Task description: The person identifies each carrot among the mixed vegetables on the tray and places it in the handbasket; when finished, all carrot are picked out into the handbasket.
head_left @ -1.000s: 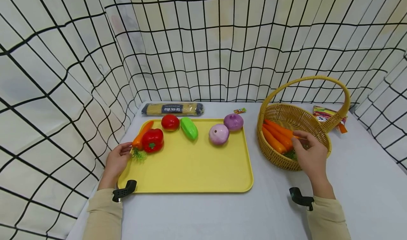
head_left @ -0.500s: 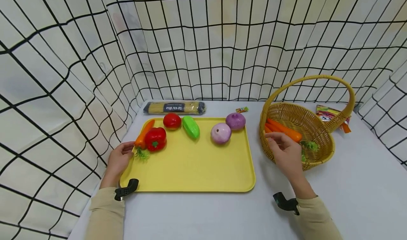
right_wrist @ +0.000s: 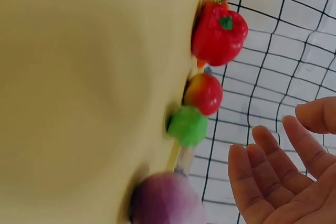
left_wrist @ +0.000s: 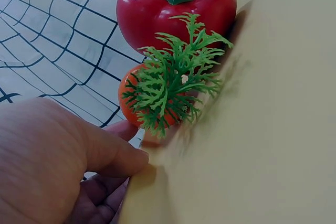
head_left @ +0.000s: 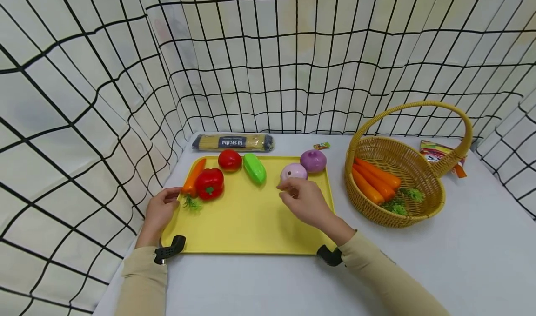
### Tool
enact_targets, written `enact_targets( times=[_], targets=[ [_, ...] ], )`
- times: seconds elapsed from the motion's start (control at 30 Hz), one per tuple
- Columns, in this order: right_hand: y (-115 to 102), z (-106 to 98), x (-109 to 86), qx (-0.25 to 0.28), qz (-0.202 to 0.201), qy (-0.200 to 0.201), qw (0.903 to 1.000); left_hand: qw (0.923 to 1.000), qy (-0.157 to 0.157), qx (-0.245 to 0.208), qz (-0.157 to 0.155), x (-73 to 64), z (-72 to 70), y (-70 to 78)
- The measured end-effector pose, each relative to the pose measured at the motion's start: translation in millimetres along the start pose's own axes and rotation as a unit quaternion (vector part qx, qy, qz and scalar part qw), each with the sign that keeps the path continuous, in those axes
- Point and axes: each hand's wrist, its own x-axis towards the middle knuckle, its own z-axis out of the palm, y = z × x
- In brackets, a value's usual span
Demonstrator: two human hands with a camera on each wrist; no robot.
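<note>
Left wrist, tray rim (left_wrist: 149, 192) between fingers (left_wrist: 126, 160)

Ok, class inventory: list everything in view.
Table: 1, white, underneath
Tray: 1, yellow, on table
Basket: 1, tan, beside tray
Carrots: 4, orange, tray 1, basket 3
Pepper: 1, red, tray's left
Tomato: 1, red, tray's back
Vegetable: 1, green, beside tomato
Onions: 2, purple, tray's right
Pasta packet: 1, yellow, behind tray
Small packet: 1, multicoloured, behind onions
Larger packet: 1, multicoloured, behind basket
Net: 1, black, background
Left hand: 1, gripping tray rim
Right hand: 1, above tray
Sleeves: 2, beige, forearms
Wrist cameras: 2, black, wrists
</note>
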Motion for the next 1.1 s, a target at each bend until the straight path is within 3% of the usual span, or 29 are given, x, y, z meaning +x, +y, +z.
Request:
enact_targets(
  times=[0.27,0.53,0.7,1.1],
  targets=[
    [-20.1,47.1,30.3,-0.009,-0.002,-0.036,0.9993,1.0,0.001,0.004,0.004,-1.1,-1.5,2.0],
    [-36.9,87.5,47.6,0.011,0.011,-0.065,0.9977,1.0,-0.005,-0.004,-0.002,-2.7,-2.4,4.4],
    [-50.4,107.4,55.0,0.004,-0.009,-0.094,0.9955,1.0,-0.004,0.0,0.0,-4.6,-3.1,1.8],
    [-77.5,146.9,71.8,0.022,-0.012,-0.081,0.9964,1.0,0.0,0.0,0.006,-2.8,-1.6,-1.6]
  ],
)
